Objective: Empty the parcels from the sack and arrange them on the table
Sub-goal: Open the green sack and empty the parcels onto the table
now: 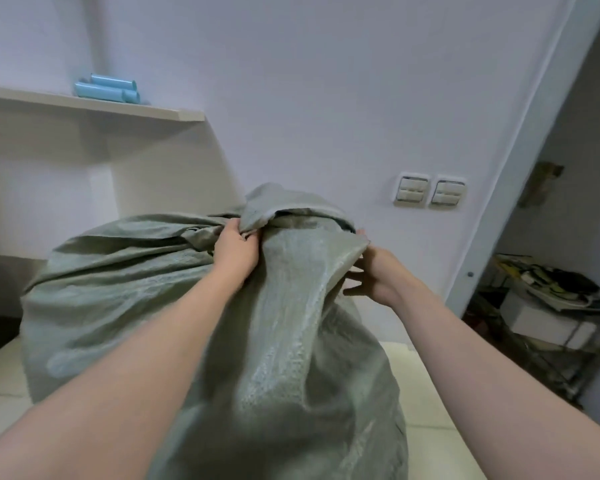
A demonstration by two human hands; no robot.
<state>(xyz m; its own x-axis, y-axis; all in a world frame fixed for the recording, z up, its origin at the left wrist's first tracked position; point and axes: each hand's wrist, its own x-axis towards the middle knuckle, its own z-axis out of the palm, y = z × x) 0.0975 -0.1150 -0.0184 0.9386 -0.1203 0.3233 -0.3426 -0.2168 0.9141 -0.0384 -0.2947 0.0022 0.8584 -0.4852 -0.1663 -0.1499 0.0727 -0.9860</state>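
Note:
A big grey-green woven sack (pixel 125 289) fills the middle of the view, bulging and resting on a pale table (pixel 426 382). My left hand (pixel 236 249) pinches a fold of the sack's fabric near its top. My right hand (pixel 373 271) grips the sack's edge from the right side, fingers curled under the cloth. Between the two hands the fabric is pulled up into a ridge. No parcels show; the sack hides its contents.
A white shelf (pixel 94 105) at upper left carries light blue rolls (pixel 108 88). Two wall switches (pixel 430 190) sit on the wall behind. At right, past a door frame (pixel 520 168), a wire rack (pixel 551 327) holds a white box and clutter.

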